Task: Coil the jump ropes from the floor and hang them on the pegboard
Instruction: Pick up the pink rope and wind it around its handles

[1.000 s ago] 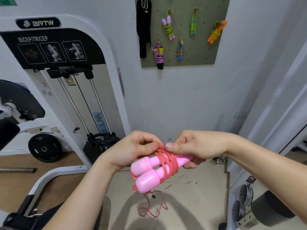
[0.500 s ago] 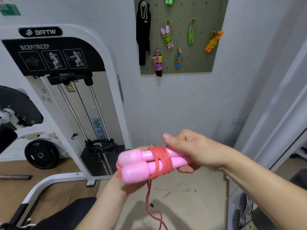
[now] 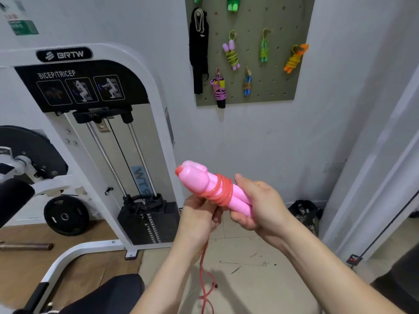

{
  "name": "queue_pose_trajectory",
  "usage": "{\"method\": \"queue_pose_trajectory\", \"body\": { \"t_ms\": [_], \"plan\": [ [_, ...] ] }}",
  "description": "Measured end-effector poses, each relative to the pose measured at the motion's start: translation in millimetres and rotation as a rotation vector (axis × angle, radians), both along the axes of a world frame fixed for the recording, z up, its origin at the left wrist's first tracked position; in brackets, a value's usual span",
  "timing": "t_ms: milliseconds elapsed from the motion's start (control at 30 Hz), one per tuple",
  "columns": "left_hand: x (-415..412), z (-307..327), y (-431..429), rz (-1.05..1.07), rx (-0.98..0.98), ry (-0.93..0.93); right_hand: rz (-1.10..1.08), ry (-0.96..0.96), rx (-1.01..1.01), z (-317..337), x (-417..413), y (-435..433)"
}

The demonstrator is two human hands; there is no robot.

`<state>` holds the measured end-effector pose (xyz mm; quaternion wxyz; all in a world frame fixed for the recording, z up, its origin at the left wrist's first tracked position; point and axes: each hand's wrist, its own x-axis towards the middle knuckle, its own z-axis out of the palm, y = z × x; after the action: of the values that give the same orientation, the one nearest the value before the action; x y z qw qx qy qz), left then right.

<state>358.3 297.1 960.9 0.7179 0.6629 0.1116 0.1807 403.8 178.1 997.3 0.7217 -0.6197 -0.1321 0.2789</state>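
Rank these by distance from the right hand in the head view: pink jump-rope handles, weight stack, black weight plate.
1. pink jump-rope handles: gripped in the right hand.
2. weight stack: lower left, on the floor.
3. black weight plate: far left, beyond the stack.

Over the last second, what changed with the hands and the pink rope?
The left hand dropped from atop the wraps to below them, gripping the loose cord. The pink handles tipped from pointing down-left to up-left. The right hand still grips them; the wraps stay on.
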Motion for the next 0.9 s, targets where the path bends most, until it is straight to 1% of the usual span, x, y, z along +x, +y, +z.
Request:
{"method": "queue_pose_trajectory", "body": {
  "t_ms": [33,67,167,200,233,300,367,433,467,533,567,600,633,667,700,733,767,800,833,900],
  "plan": [
    [0,-2,0,0.053,0.053,-0.042,-0.009,0.031,0.048,3,0,1],
    [1,-5,1,0.104,0.169,-0.082,-0.017,0.068,0.108,4,0,2],
    [5,-12,12,0.193,0.768,-0.166,-0.027,0.195,0.278,7,5,5],
    [7,-11,14,0.216,0.889,-0.210,-0.037,0.208,0.300,8,7,6],
    [8,-9,15,0.234,0.941,-0.252,-0.060,0.196,0.299,10,10,7],
    [12,-7,14,0.240,0.919,-0.306,-0.159,0.083,0.207,12,17,11],
    [17,-5,12,0.182,0.818,-0.252,-0.295,-0.178,-0.057,8,26,16],
    [20,-3,10,0.094,0.771,-0.088,-0.381,-0.449,-0.346,1,33,20],
    [20,-1,10,0.052,0.782,-0.002,-0.402,-0.542,-0.433,-3,35,19],
    [19,3,11,-0.027,0.771,0.137,-0.420,-0.635,-0.521,-8,39,16],
    [19,5,10,-0.074,0.678,0.191,-0.431,-0.679,-0.569,-8,38,15],
    [19,7,8,-0.136,0.519,0.228,-0.439,-0.730,-0.618,-7,38,15],
    [18,9,4,-0.196,0.334,0.244,-0.440,-0.783,-0.668,-6,37,15],
    [17,10,-1,-0.238,0.188,0.244,-0.445,-0.828,-0.718,-7,37,16],
    [16,9,-4,-0.263,0.117,0.241,-0.458,-0.879,-0.760,-8,38,16],
    [13,10,-7,-0.273,0.107,0.250,-0.470,-0.923,-0.793,-9,37,16],
    [11,8,-8,-0.266,0.156,0.269,-0.481,-0.964,-0.821,-11,38,15],
    [8,9,-8,-0.248,0.266,0.295,-0.481,-0.996,-0.857,-13,39,13],
    [5,9,-9,-0.217,0.434,0.320,-0.474,-1.037,-0.896,-14,42,10],
    [-1,8,-9,-0.107,0.900,0.304,-0.454,-1.106,-0.982,-13,49,3]
  ]
}}
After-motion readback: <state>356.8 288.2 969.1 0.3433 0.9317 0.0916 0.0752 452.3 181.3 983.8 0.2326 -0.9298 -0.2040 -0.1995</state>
